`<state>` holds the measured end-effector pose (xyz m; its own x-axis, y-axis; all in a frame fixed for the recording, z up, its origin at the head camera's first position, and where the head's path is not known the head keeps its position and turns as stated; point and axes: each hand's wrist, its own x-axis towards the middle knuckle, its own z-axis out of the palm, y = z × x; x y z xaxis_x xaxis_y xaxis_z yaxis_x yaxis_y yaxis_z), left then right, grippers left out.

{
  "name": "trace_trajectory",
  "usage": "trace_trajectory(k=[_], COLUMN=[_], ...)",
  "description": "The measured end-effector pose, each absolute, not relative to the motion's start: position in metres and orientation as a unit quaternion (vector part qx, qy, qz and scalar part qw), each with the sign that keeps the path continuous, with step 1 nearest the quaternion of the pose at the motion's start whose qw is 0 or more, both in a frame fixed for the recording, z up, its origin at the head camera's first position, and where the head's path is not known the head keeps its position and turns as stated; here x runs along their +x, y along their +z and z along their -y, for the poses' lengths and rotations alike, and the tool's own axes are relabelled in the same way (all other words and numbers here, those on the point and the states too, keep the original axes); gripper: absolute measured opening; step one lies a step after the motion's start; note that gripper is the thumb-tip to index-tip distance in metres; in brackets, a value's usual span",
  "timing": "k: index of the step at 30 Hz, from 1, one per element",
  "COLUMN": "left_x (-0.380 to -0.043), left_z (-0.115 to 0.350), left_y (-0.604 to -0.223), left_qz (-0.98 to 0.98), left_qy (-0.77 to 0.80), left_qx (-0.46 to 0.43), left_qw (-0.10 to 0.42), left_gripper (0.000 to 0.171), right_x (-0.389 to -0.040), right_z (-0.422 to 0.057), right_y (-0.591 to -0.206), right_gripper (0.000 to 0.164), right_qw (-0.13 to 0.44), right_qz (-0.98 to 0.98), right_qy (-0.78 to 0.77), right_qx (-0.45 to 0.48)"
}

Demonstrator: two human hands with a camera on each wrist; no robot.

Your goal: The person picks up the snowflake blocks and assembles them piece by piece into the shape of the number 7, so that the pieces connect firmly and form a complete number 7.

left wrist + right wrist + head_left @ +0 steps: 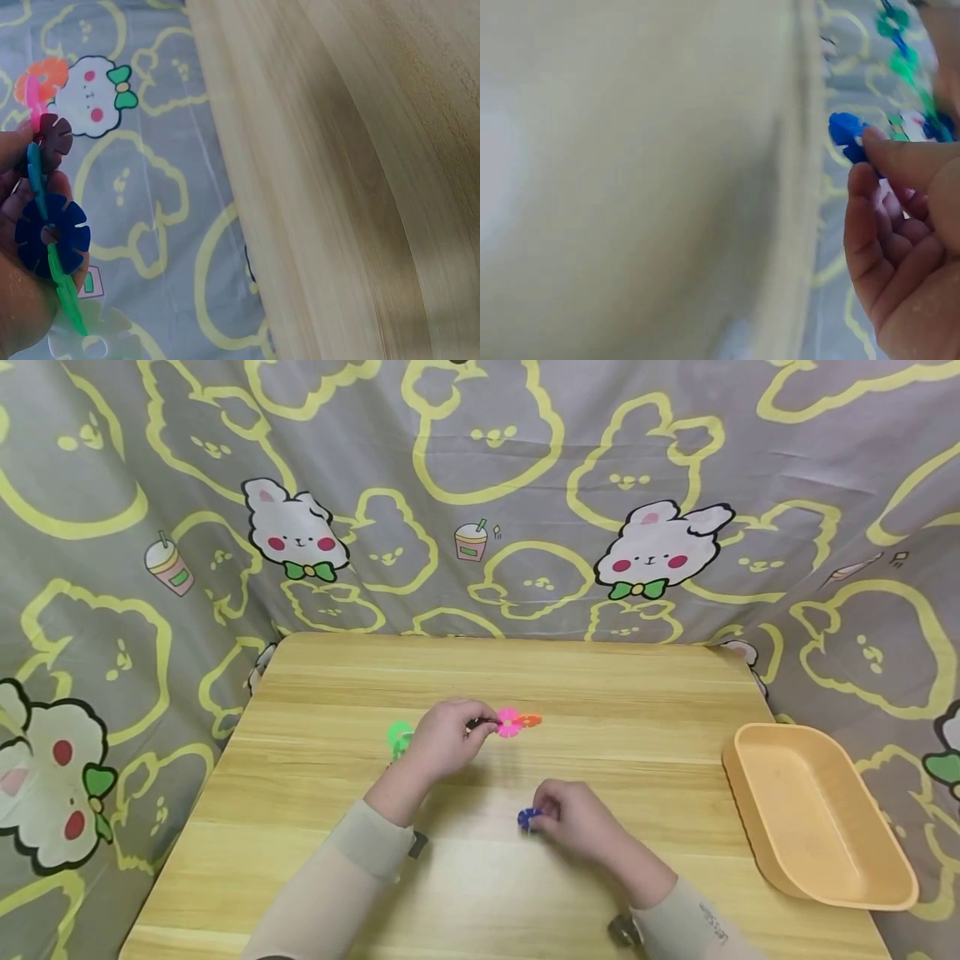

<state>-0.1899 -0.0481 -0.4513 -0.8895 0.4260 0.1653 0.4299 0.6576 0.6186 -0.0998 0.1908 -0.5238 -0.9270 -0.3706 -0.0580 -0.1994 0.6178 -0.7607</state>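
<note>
My left hand [450,737] pinches a chain of slotted flower-shaped plastic discs above the table. Beyond its fingertips, a pink disc [509,723] joins an orange disc [530,721]; a green disc [400,732] shows at the chain's other end. From the left wrist, a dark brownish disc [57,144], a teal disc [37,180], a dark blue disc [73,236] and a translucent pale disc [112,343] also appear. Thumb and fingers of my right hand [583,822] pinch a blue disc [527,819], nearer the front and apart from the chain. Fingers partly hide both.
A yellow-orange plastic tray [817,810] stands at the right edge of the wooden table [600,685]. A grey curtain [420,460] with rabbit and yellow outline prints hangs behind the table and along both sides.
</note>
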Motion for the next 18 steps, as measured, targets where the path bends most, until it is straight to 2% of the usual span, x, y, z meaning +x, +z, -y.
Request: trace_trajectory(k=[12, 18], left_x=[-0.191, -0.191], left_z=[0.046, 0.046], left_y=[-0.449, -0.449], left_qz=[0.907, 0.906], left_qy=[-0.345, -0.35], left_qx=[-0.239, -0.238], left_qw=[-0.01, -0.02], left_gripper=[0.006, 0.005], right_x=[-0.129, -0.134], right_z=[-0.214, -0.214], right_y=[-0.484, -0.481], right_gripper=[0.021, 0.013], right_qw=[-0.007, -0.064], right_qz=[-0.85, -0.804], right_qy=[-0.524, -0.59], right_qx=[-0.055, -0.035])
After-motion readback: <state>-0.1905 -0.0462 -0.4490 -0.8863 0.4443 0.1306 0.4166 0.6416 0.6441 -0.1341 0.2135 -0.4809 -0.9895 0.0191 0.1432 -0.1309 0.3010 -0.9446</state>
